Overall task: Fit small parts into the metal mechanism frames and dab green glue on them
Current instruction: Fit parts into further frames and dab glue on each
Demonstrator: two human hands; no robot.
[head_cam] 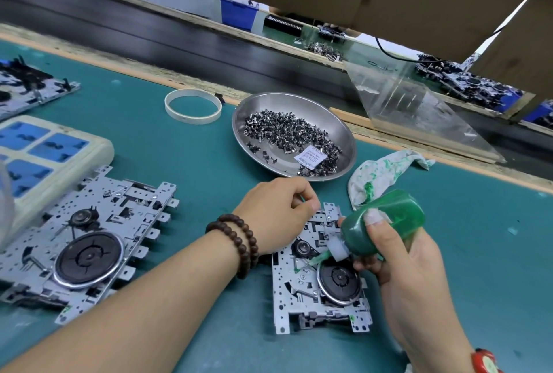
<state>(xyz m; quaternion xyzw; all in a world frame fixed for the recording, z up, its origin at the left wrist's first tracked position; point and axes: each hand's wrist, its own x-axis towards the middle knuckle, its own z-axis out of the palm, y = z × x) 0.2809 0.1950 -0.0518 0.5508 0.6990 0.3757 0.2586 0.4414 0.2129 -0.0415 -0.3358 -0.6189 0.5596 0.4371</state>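
Note:
A metal mechanism frame (pixel 302 289) with a black round flywheel lies on the green mat in front of me. My right hand (pixel 407 268) grips a green glue bottle (pixel 386 223), tilted with its white nozzle down over the frame's middle. My left hand (pixel 281 211) rests on the frame's upper left corner, fingers curled and pinching something thin and green; what it is I cannot tell. A steel dish (pixel 344 133) behind holds a pile of small dark parts (pixel 287 133) and a white desiccant packet.
A stack of mechanism frames (pixel 83 238) lies at left, beside a white tray with blue inserts (pixel 45 157). A glue-stained rag (pixel 383 172) sits right of the dish, a white tape ring (pixel 193 106) behind. A clear plastic guard (pixel 419 109) and black conveyor run along the back.

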